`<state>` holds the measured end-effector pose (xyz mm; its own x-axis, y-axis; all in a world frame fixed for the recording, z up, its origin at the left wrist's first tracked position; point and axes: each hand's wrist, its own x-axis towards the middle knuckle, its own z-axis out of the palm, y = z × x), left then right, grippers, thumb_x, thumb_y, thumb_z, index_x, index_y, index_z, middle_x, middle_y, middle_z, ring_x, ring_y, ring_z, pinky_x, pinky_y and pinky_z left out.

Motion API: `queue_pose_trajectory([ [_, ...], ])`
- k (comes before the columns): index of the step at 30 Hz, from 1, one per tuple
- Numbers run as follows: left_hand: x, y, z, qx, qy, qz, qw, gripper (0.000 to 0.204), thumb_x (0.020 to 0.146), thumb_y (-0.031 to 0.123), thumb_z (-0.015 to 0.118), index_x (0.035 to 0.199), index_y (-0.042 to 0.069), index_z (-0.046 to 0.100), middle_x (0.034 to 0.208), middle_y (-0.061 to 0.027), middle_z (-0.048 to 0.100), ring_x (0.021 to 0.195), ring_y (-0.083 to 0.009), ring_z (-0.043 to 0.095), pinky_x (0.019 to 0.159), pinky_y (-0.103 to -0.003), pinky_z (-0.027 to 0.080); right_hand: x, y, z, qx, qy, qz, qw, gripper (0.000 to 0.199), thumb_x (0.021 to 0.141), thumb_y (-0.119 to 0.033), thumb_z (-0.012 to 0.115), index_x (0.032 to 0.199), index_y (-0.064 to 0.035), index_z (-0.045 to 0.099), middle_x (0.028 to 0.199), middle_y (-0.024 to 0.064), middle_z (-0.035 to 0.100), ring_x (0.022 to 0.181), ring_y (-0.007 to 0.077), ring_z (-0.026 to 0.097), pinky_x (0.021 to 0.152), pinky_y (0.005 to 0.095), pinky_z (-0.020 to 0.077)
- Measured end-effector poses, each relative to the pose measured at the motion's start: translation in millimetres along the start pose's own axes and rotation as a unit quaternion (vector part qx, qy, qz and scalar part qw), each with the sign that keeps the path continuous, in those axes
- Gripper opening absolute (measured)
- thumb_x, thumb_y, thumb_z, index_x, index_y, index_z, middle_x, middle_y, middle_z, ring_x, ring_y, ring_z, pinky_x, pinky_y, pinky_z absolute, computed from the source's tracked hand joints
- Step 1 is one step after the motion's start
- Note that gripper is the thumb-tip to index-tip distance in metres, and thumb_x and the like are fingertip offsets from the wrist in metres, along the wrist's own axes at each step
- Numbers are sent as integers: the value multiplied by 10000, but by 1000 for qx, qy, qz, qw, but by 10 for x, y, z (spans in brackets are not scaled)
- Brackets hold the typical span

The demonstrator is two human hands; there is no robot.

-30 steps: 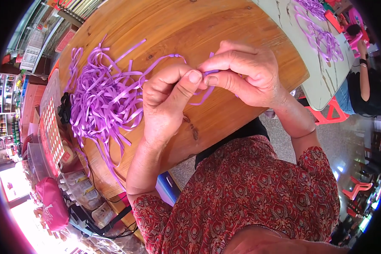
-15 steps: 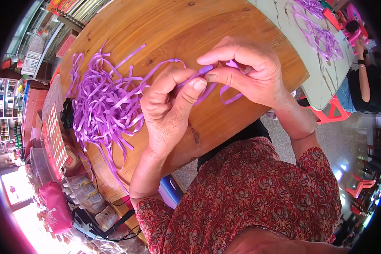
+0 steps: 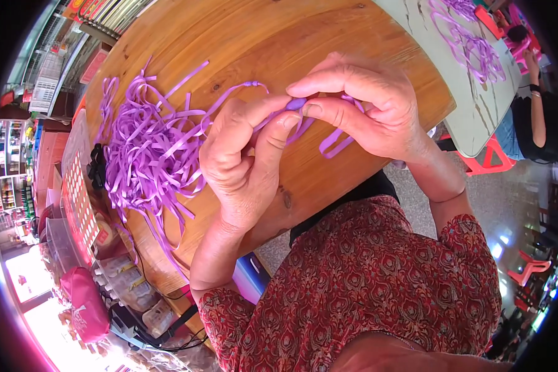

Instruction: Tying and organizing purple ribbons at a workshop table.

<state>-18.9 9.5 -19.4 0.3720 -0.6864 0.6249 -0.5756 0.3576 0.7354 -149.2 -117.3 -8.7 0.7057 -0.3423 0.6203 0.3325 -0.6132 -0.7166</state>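
Both my hands meet above the wooden table, with a small purple plastic clip between them. My left hand is closed, thumb and forefinger pinching the purple ribbon at the clip's left end. My right hand pinches the clip's other end between thumb and fingertips. A ribbon loop hangs below my right fingers. To the left of my hands lies a tangled heap of purple ribbons. One strand with a small purple fitting runs from the heap to behind my left hand.
A second, marble-patterned table at the right bears more purple ribbons. Another person's arm shows beyond it. Left of my table are a pink bag, plastic containers and shelves. A red stool stands under the marble table.
The clip has turned and shifted slightly left between my fingertips. My left hand has moved a little left, and the right fingers have closed nearer to the clip.
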Motion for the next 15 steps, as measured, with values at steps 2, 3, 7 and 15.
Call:
queue_pose_trajectory([
  [2,-5,10,8,-8,13,-1,1000,177,796,-13,686,968,24,663,794,-4,615,627,-36,482,554,-171,376,17,18,-1,-12,-2,-15,1000,257,765,13,689,1019,-5,656,853,96,633,697,161,628,536,246,488],
  [3,-7,13,12,-17,25,-1,1000,171,799,-10,685,965,25,666,778,1,612,624,-33,483,555,-167,375,22,25,-3,-26,-3,-30,999,258,760,1,698,1014,-3,655,847,99,636,691,170,623,549,255,475],
  [7,-33,50,-15,-61,20,-50,997,168,810,1,678,976,20,664,798,-7,615,646,-33,495,561,-171,386,16,14,-7,-65,2,-82,995,262,735,-21,721,989,-1,663,834,101,632,676,180,611,552,264,465],
  [15,-39,71,-28,-162,-19,-67,984,176,818,0,674,992,6,654,854,-24,637,738,-70,573,674,-181,450,57,-60,-50,-155,16,-165,974,279,681,-46,746,947,2,678,800,100,610,658,185,580,544,273,449],
])
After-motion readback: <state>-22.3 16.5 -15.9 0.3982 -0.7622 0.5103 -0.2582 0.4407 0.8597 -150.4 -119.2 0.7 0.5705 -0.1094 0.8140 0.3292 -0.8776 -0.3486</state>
